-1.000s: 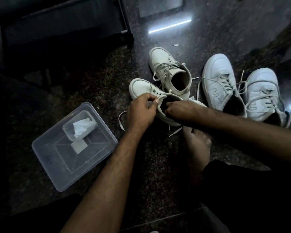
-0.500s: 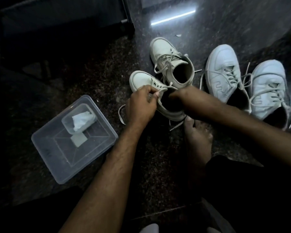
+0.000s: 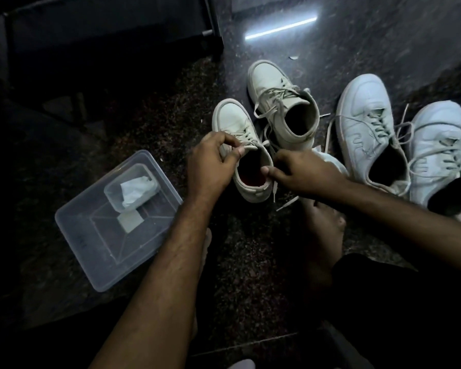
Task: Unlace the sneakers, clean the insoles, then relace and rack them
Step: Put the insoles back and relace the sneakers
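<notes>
— Gripping what?
— My left hand point(image 3: 210, 161) pinches the lace point(image 3: 246, 147) on the near sneaker point(image 3: 237, 123) on the floor point(image 3: 250, 249); my right hand point(image 3: 301, 170) grips its collar.
— Handling?
— Probably light; soft collar, limp lace. Pinch beside the eyelets.

No readable text, brand name, number or sign anywhere. Only mark: raised embossed shape on the side of the white sneaker point(image 3: 367, 134) at 2 o'clock, looks like blocky letters or a logo, can't make out what it says. Its pair, the far-right sneaker point(image 3: 439, 155) at 3 o'clock, has a similar raised mark on its side, also illegible. Faint dark smudge on the wall of the clear plastic tub point(image 3: 83, 243) at 8 o'clock, maybe moulded print, too dim and small to read.
</notes>
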Motion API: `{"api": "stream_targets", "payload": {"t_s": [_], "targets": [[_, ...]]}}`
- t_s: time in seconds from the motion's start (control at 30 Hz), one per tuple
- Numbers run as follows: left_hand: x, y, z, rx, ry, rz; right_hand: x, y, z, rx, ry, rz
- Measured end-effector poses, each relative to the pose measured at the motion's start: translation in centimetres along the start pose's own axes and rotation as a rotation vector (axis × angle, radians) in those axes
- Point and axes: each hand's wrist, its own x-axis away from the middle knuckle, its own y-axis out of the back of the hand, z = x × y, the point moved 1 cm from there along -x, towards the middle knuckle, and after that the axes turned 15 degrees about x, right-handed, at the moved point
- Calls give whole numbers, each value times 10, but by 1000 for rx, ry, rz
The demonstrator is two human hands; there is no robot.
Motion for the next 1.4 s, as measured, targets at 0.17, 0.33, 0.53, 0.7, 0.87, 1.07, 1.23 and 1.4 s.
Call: {"api": "stream_targets", "payload": {"t_s": [0.17, 0.33, 0.53, 0.7, 0.87, 1.07, 1.23, 1.4], "targets": [[3, 6, 4, 47, 208, -17, -2, 0, -6, -175, -18, -241], [-2, 15, 0, -16, 389, 148, -18, 3, -4, -116, 111, -217], [-12, 16, -13, 326, 459, 90, -16, 9, -3, -140, 140, -92], [-17, 23, -8, 441, 339, -249, -2, 55, -7, -882, 15, -191], [-11, 31, 17, 290, 393, -369, -8, 64, -29, -845, -259, -289], [-2, 24, 14, -10, 272, -350, -11, 40, -41, -253, -206, -379], [5, 12, 1, -22, 365, -317, 2, 35, -14, 263, 155, -511], [6, -5, 10, 347, 529, -306, -7, -6, 13, -386, -74, -46]]}}
